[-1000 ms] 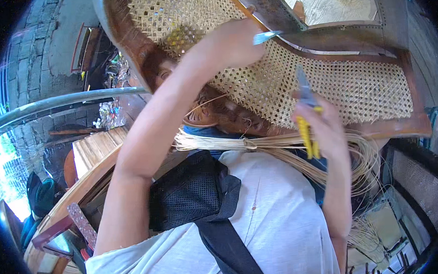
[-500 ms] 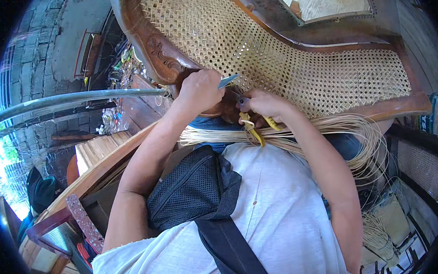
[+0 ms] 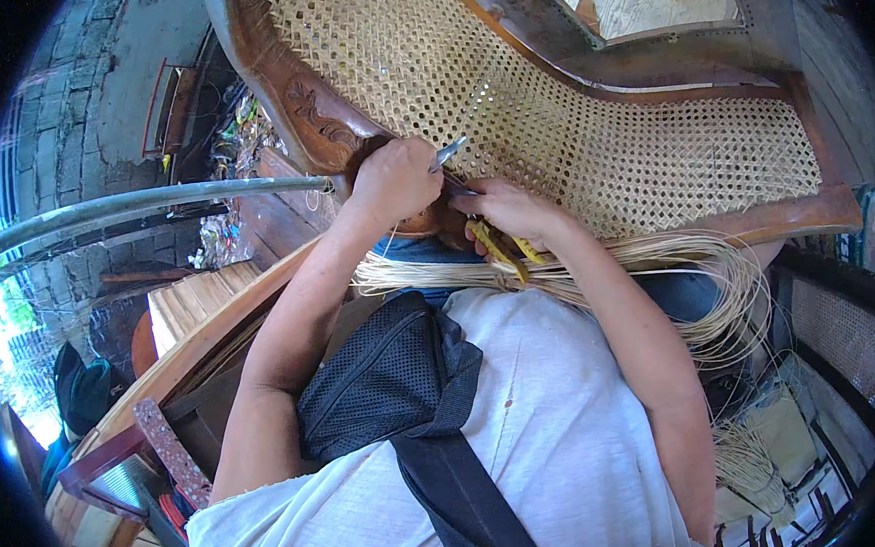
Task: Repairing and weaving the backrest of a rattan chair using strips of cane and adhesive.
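Note:
A wooden chair frame [image 3: 333,119] with a woven cane panel [image 3: 537,97] lies in front of me. Against its near carved edge, my left hand [image 3: 399,181] is closed on a knife, whose short metal blade [image 3: 447,154] pokes out toward the cane. Just to the right, my right hand [image 3: 507,209] grips pliers with yellow handles [image 3: 504,254]. Their jaws point toward the frame's edge near my left hand; the jaw tips are partly hidden, so what they pinch cannot be made out.
A bundle of loose cane strands [image 3: 657,258] lies across my lap, looping down on the right. A curved grey pipe [image 3: 152,198] reaches in from the left. Planks [image 3: 199,306] lie at lower left, and a black mesh bag [image 3: 374,378] hangs on my chest.
The knife blade has turned and now shows narrower. My right hand and the pliers have shifted slightly left, closer to my left hand.

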`<state>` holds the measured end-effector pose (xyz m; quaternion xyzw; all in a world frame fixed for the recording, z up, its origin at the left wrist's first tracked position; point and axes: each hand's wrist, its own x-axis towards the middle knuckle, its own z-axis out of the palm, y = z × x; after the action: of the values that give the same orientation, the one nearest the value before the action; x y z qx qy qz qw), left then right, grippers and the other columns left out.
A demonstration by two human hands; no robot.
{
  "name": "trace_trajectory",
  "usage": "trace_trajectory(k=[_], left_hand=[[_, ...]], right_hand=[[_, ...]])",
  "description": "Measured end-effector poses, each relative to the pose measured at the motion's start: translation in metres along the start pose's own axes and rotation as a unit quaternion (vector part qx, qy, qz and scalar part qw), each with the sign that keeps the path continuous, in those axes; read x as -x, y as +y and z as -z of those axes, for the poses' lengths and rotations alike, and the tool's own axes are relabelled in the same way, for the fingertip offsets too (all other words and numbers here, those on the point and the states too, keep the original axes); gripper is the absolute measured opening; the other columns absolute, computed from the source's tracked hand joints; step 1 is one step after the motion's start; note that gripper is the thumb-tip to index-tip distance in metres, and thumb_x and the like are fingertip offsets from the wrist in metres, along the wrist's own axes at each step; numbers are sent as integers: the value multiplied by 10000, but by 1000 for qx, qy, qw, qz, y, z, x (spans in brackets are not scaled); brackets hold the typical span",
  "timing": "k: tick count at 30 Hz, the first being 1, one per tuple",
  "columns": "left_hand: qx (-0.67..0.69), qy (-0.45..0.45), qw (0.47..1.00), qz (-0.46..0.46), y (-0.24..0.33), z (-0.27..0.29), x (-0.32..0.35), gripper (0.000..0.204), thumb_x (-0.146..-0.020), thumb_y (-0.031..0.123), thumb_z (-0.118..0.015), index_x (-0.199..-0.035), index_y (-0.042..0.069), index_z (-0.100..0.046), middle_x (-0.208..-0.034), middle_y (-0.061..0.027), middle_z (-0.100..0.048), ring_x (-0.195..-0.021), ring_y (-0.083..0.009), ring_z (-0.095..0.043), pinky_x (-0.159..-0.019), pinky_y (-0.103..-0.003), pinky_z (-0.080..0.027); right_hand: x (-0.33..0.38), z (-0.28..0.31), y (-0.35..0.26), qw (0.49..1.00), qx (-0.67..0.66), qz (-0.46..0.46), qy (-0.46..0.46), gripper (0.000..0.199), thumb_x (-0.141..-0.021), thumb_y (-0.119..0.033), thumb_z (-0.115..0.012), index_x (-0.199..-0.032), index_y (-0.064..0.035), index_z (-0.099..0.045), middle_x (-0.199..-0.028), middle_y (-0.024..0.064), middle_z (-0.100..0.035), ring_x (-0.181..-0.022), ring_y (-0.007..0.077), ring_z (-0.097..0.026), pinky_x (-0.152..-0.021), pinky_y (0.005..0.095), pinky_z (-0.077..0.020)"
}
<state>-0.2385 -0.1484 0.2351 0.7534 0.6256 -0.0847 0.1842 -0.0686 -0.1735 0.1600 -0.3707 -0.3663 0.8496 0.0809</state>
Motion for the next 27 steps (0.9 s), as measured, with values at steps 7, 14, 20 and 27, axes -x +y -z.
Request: trace_trajectory(k=[7,14,20,27], left_hand=[[251,5,967,43,-10,28,-11,278,-843,271,-606,-822,-4,-641,-698,-197,-636,-696,-327,-658,-659,-432,-502],[315,38,945,-78,-2,61,-33,201,-912,180,-599,-829,-2,-582,-621,-5,-533,-532,-97,-532,-533,-270,-437],[330,197,892,-237,21,135,-33,225,-888,227,-603,-937,20,-675,-645,-81,-622,-572,-165,-602,-544,-337,-475],[309,99,933,-156,31,205,18,145,-922,162,-567,-952,21,-586,-784,-135,-594,-693,-219,-554,-655,-356,-481]], right_hand=[[74,13,-41,946,-7,222,237,360,-965,-353,-538,-1167,-57,-566,-853,64,-616,-676,170,-631,-594,303,-519],[277,5,9,946,124,-87,286,201,-893,-155,-552,-1019,-24,-638,-792,28,-618,-649,82,-570,-578,249,-475],[238,-43,91,804,519,-110,269,405,-876,-100,-515,-1277,-44,-493,-1108,204,-527,-997,357,-569,-861,438,-459],[241,-39,79,815,521,-115,226,483,-900,-69,-442,-1383,-74,-423,-1272,173,-477,-1175,361,-491,-954,408,-426]])
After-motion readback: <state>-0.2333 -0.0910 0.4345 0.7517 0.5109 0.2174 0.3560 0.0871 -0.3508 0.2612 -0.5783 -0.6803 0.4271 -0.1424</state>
